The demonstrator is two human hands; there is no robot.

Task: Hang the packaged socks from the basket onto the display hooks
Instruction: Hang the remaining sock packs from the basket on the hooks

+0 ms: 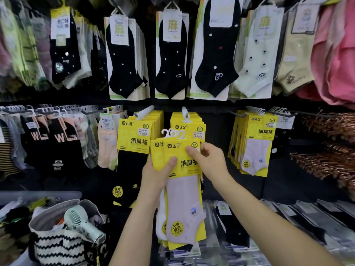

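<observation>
I hold a stack of several yellow sock packs (182, 198) upright in front of the rack; the front one shows a pale lilac sock. My left hand (157, 172) grips the stack from the left, thumb across the yellow card. My right hand (208, 160) pinches the upper right corner of the front pack. Their white plastic hangers (173, 133) stick up just below a display hook (184, 111) that carries matching yellow packs (189, 124). Another hook (144, 111) to the left holds yellow packs with black socks (134, 150).
A black-and-white woven basket (57, 246) at lower left holds a mint hand fan (82, 221) and small items. More yellow packs (255, 143) hang to the right, copper hangers (330, 154) beyond them. Black and white socks hang above; flat packages (307, 219) lie on the lower shelf.
</observation>
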